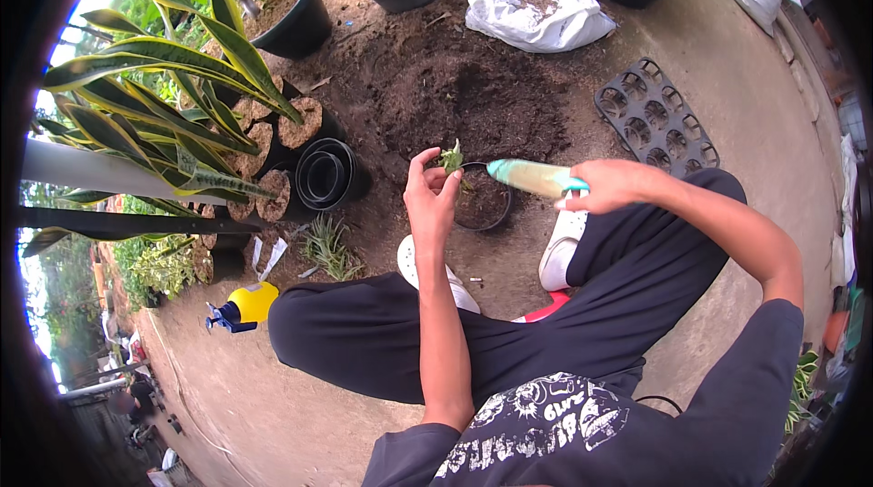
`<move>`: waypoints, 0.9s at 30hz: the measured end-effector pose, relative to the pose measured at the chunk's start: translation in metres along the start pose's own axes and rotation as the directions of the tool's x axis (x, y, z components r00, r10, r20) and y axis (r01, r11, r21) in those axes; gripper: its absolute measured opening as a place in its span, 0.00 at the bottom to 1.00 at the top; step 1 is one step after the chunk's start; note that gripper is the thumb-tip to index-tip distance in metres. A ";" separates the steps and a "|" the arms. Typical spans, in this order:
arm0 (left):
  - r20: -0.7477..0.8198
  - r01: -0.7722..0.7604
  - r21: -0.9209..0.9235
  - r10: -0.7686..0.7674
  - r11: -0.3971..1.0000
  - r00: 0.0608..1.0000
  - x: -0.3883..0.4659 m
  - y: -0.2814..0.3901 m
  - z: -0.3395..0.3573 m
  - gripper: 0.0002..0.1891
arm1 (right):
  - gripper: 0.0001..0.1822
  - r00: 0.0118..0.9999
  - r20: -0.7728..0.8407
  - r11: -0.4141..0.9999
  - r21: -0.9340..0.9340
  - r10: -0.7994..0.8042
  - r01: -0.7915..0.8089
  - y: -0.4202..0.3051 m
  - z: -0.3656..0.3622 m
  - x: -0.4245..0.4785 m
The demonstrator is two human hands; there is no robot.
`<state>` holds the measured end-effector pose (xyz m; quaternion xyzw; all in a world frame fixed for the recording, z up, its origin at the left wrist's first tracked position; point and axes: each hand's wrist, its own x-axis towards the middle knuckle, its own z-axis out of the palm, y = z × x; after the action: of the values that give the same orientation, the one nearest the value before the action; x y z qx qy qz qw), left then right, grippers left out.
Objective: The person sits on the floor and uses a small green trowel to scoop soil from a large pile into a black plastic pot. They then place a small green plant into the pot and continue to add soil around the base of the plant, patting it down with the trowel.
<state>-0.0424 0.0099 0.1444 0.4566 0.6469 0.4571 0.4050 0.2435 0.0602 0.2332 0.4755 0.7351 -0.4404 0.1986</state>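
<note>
My left hand (431, 192) pinches a small leafy green cutting (451, 158) between thumb and fingers. Just below it sits a round black pot (508, 209) of dark soil, partly hidden by that hand. My right hand (610, 185) grips a long tan object with teal ends (532, 176). It is blurred, so whether it is a bottle, a tube or a tool is unclear. Its far teal end points left, over the pot's right rim and close to the cutting.
Loose dark soil (470, 105) covers the ground ahead, before an open white sack (539, 23). A black seedling tray (656, 115) lies right. Nested black pots (326, 174), potted snake plants (177, 71), a cut-leaf heap (331, 247) and a yellow spray bottle (254, 301) stand left.
</note>
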 end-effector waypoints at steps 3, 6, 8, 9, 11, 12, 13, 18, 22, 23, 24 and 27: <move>-0.003 -0.014 -0.005 0.014 1.000 1.000 -0.001 0.001 0.004 0.24 | 0.26 0.995 -0.004 0.975 -0.201 -0.102 0.099 0.004 0.028 0.000; 0.010 0.015 -0.001 -0.015 1.000 1.000 0.000 0.005 0.002 0.23 | 0.21 0.942 -0.081 0.910 -0.299 -0.325 0.288 -0.002 0.046 0.013; 0.017 0.001 0.002 -0.001 1.000 1.000 0.001 0.001 0.002 0.23 | 0.19 0.878 -0.168 0.855 -0.367 -0.449 0.367 -0.002 0.054 0.023; 0.015 -0.006 0.006 0.006 1.000 1.000 0.001 0.000 0.000 0.23 | 0.19 0.893 -0.160 0.868 -0.358 -0.421 0.345 0.002 0.059 0.032; 0.012 -0.017 0.024 0.016 1.000 1.000 0.001 0.003 0.005 0.23 | 0.18 0.925 -0.149 0.899 -0.333 -0.348 0.285 0.015 0.067 0.046; 0.006 -0.019 0.034 0.019 0.999 1.000 0.000 0.004 0.005 0.23 | 0.18 0.907 -0.184 0.898 -0.311 -0.378 0.311 0.015 0.067 0.046; 0.010 -0.013 0.019 0.013 1.000 1.000 0.001 0.002 0.005 0.23 | 0.19 0.887 -0.219 0.896 -0.290 -0.405 0.338 0.015 0.067 0.046; 0.033 0.043 -0.040 -0.042 0.998 0.999 0.002 0.001 0.004 0.23 | 0.18 0.881 -0.289 0.906 -0.316 -0.375 0.282 0.018 0.070 0.049; 0.021 0.017 -0.037 -0.016 0.999 1.000 0.003 0.000 0.007 0.22 | 0.17 0.829 -0.361 0.895 -0.302 -0.427 0.330 0.019 0.073 0.049; 0.020 0.019 -0.026 -0.019 0.999 1.000 0.003 0.001 0.008 0.22 | 0.17 0.809 -0.388 0.890 -0.301 -0.442 0.342 0.024 0.077 0.051; 0.016 0.018 -0.015 -0.018 1.000 1.000 0.005 0.003 0.008 0.22 | 0.17 0.826 -0.365 0.893 -0.309 -0.429 0.327 0.024 0.076 0.052; 0.011 0.001 0.003 -0.001 1.000 1.000 0.005 0.002 0.007 0.21 | 0.17 0.844 -0.336 0.896 -0.307 -0.417 0.321 0.023 0.073 0.051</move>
<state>-0.0366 0.0162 0.1443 0.4594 0.6456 0.4535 0.4080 0.2307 0.0292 0.1476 0.3751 0.8853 -0.2745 0.0136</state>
